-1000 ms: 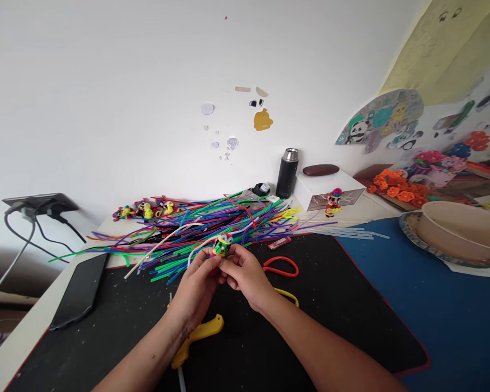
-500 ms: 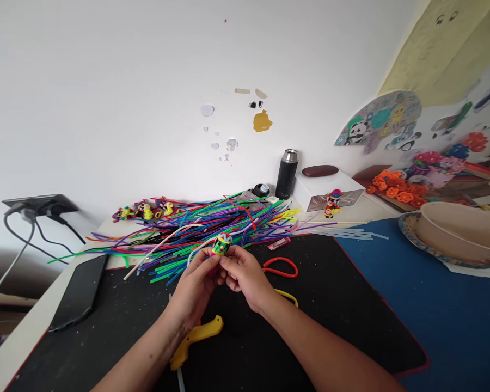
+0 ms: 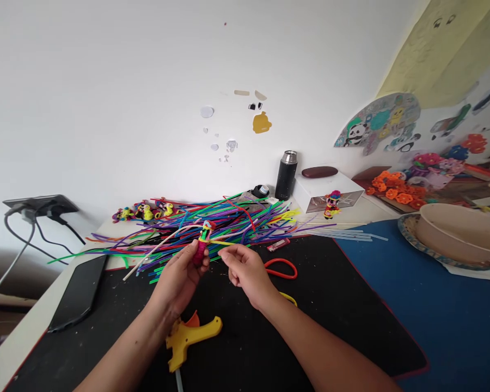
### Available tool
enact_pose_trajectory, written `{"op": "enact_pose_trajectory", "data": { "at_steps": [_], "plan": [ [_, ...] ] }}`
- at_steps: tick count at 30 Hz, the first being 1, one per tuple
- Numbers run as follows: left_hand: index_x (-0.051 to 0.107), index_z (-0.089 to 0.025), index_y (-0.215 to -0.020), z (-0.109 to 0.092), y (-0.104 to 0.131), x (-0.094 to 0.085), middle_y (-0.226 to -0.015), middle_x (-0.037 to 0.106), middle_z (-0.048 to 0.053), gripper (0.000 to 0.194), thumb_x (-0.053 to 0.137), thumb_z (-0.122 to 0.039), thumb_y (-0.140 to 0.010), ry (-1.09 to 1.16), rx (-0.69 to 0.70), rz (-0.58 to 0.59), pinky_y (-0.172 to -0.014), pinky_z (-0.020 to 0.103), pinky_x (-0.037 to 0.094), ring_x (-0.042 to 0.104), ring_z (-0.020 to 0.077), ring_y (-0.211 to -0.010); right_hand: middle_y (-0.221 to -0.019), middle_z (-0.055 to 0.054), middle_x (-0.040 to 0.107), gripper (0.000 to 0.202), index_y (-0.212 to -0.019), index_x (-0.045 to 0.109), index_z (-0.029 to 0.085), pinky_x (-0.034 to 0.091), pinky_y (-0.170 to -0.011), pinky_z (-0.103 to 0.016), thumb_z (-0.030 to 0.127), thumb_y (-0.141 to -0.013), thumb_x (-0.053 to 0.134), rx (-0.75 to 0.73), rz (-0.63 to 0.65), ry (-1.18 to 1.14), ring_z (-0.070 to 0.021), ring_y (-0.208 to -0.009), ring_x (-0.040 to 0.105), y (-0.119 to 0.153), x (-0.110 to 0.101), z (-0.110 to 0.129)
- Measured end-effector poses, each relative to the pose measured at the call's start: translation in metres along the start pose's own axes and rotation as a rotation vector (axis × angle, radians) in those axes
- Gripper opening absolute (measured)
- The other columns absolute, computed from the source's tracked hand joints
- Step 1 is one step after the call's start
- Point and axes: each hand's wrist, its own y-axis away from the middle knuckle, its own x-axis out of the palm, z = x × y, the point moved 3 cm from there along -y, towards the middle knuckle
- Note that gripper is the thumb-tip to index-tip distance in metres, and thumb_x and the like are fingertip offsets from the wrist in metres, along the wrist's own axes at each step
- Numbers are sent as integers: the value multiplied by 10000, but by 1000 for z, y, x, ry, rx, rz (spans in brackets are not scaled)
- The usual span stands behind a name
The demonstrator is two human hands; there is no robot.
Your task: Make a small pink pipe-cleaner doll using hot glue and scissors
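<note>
l hand [image 3: 181,279] pinches the figure [image 3: 200,252] round its magenta body, head up. yellow strip [image 3: 220,243] sticks out from its neck twd r hand [image 3: 248,272], whose fingers are curled; can't quite tell if the tips pinch the strip or just sit by it. stems [image 3: 175,239] lie behind the grip, glue gun [image 3: 193,336] below, red loop [image 3: 281,269] off to the r.

The bench [image 3: 145,375] carries a black mat [image 3: 335,316] and a blue mat [image 3: 445,316]. A phone [image 3: 78,289], a yellow glue gun [image 3: 190,338] and a red-handled loop [image 3: 281,268] lie on the black one; colourful stems [image 3: 212,218] sprawl behind, near a black flask [image 3: 286,177] and white box [image 3: 335,188].
</note>
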Motion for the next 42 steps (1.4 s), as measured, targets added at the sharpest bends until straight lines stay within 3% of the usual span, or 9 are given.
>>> {"op": "enact_pose_trajectory", "data": {
  "at_steps": [4,10,15,21,27,42],
  "plan": [
    [761,-110,-871,-2,-2,-2,-740,715,64,157,799,-262,-879,9,-20,-5,-515,212,527,631,133,-593,-608,49,502,364,-867,712,210,288,-475,-274,568,-840,771,-156,-107,85,-114,-485,373,-3,-9,12],
    [758,-125,-842,0,0,-2,-742,720,55,335,932,-390,-734,-89,51,21,-514,220,508,624,139,-603,-653,8,542,262,-867,748,239,383,-597,-314,479,-956,691,-427,-235,416,-186,-614,483,3,-19,32],
    [752,-144,-838,2,3,0,-742,729,47,410,967,-446,-663,-145,45,22,-527,232,491,625,145,-602,-807,-39,680,188,-977,769,251,467,-691,-340,421,-988,689,-550,-223,619,-220,-718,604,4,-21,35],
    [749,-145,-857,6,8,5,-738,730,51,423,957,-464,-673,-150,-14,61,-508,240,464,621,151,-579,-1021,-80,724,164,-1129,746,237,517,-843,-369,261,-968,725,-663,-159,854,-255,-931,673,4,-16,29],
    [761,-142,-838,9,13,10,-741,731,55,440,966,-491,-667,-182,-20,106,-511,238,468,611,148,-583,-986,-80,741,83,-1049,745,231,513,-843,-373,208,-981,701,-688,-125,995,-265,-938,681,6,-12,27],
    [772,-153,-952,9,17,13,-851,741,61,457,961,-488,-706,-256,-81,241,-539,225,473,615,138,-643,-886,-43,743,95,-930,722,211,479,-769,-312,131,-971,689,-671,-124,1052,-222,-847,687,5,-11,26]
  ]
}}
